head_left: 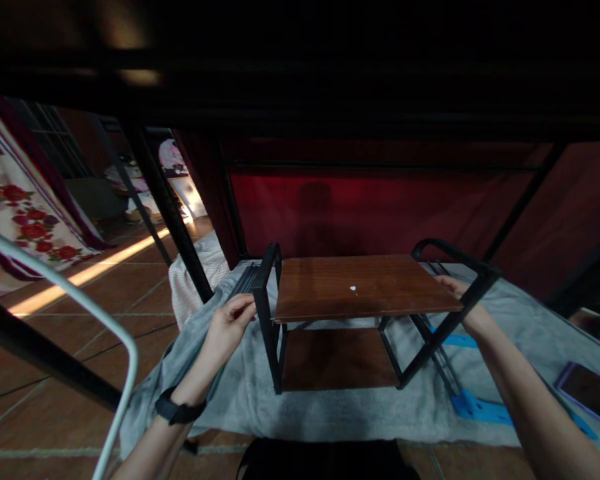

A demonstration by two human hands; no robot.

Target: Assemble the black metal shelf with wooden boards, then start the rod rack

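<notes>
A small two-tier shelf rack with a black metal frame (266,320) stands upright on a grey cloth (325,417). Its brown upper board (330,287) bears a small white heart-shaped mark, and the lower board (337,360) sits near the cloth. My left hand (234,319), with a black band at the wrist, is closed at the outer side of the left frame; what its bent fingers pinch is hidden. My right hand (455,291) reaches behind the right frame bar, fingertips close to the upper board's right end. Its grip is partly covered by the bar.
Blue flat pieces (480,407) and a phone (590,390) lie at the right. Dark rods (245,280) rest behind my left hand. Black posts (167,213), a pale curved tube (130,360) and a low dark overhead surface surround the space. A red curtain (380,207) hangs behind.
</notes>
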